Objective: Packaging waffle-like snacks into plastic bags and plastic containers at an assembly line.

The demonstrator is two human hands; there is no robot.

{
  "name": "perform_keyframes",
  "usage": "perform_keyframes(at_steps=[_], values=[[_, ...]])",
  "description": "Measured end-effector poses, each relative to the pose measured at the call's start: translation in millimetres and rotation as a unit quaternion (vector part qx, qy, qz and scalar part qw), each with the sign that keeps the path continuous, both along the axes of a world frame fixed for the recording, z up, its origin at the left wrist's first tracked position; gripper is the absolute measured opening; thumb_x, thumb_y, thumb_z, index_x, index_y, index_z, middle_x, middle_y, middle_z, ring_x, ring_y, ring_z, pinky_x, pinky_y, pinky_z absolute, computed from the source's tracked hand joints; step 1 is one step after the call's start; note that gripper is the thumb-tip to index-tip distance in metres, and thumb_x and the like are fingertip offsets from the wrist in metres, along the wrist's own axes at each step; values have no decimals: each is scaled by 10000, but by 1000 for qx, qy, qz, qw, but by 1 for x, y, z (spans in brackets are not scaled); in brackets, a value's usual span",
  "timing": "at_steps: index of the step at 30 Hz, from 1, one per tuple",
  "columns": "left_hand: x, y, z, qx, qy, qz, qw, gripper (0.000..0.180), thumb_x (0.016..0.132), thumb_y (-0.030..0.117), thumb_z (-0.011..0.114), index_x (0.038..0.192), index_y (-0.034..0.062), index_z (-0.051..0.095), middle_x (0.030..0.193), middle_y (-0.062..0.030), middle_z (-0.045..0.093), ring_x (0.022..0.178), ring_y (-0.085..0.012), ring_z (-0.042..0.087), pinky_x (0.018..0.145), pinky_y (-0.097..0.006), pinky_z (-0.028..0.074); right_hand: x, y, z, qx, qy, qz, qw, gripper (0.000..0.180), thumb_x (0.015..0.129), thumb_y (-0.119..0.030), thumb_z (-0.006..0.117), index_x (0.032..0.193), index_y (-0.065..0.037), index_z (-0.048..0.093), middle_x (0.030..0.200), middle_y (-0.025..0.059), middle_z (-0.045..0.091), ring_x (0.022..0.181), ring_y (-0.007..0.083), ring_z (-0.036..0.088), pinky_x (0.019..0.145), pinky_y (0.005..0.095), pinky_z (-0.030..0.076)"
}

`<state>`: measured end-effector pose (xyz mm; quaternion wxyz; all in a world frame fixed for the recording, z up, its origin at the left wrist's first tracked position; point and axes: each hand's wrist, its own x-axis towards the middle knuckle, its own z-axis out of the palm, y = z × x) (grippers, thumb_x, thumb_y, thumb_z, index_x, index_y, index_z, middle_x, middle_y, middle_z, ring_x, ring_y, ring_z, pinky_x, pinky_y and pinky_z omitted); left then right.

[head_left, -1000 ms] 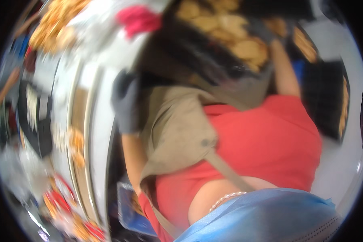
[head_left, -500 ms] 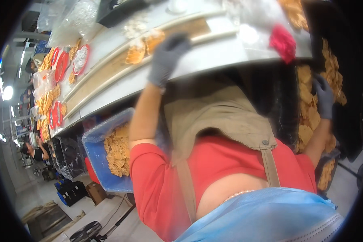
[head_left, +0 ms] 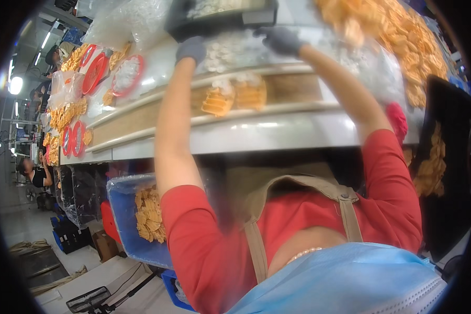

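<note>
My left hand [head_left: 192, 49], in a grey glove, is at the near left corner of a black tray [head_left: 180, 26] holding small white pieces. Its fingers are too indistinct to read. My right hand [head_left: 282, 42], also gloved in grey, is over the table near the tray's right end, fingers stretched out and apart. A loose heap of small white round pieces [head_left: 222, 56] lies between the hands. Nearer me, two orange ridged moulded pieces [head_left: 217, 102] rest side by side on a brown strip [head_left: 293, 91] between pale rails, white pieces at their far ends.
A large pile of orange pieces [head_left: 403, 47] lies at the far right, near a pink cloth [head_left: 396, 121]. Red round trays [head_left: 95, 73] and clear plastic bags [head_left: 136, 23] stand left. Below the table edge is a blue bin [head_left: 125, 209] of orange pieces. Another person [head_left: 36, 175] sits far left.
My right hand has come up from the orange pieces at the right to the far side of the table. My left hand has left the two orange pieces and reached forward to the black tray.
</note>
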<state>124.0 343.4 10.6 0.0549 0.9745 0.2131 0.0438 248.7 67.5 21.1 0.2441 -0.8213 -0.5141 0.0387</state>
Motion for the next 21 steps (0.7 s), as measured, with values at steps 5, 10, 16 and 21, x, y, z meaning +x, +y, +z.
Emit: perform_keyframes(at_steps=[5, 10, 16, 21], values=[[30, 9, -29, -8, 53, 0, 999, 417, 869, 146, 428, 1272, 158, 535, 1270, -150, 551, 1156, -324, 533, 968, -403, 428, 4, 56, -10, -98, -2, -61, 993, 360, 897, -151, 431, 1243, -141, 530, 1186, 141, 598, 1129, 326, 538, 950, 397, 430], [37, -35, 7, -15, 84, -21, 996, 446, 866, 97, 411, 1278, 206, 543, 1256, -150, 561, 1109, -307, 564, 945, -384, 445, 9, 68, -13, -97, -36, -79, 992, 327, 893, -153, 438, 1198, -127, 551, 1131, 137, 617, 1085, 323, 565, 929, 412, 440], [33, -7, 0, -71, 67, -90, 991, 412, 882, 103, 401, 1237, 203, 585, 1228, -143, 583, 1087, -303, 576, 936, -371, 452, 2, 84, 11, -169, -107, -18, 980, 297, 901, -145, 424, 1150, -107, 581, 1016, 140, 646, 1004, 312, 607, 862, 419, 478], [36, -25, 5, 13, 42, -74, 996, 376, 898, 131, 417, 1221, 195, 597, 1196, -123, 605, 1057, -309, 588, 926, -366, 453, 8, 99, -8, -164, -117, -8, 979, 313, 900, -129, 426, 1176, -106, 571, 1028, 144, 649, 922, 307, 642, 757, 388, 527]])
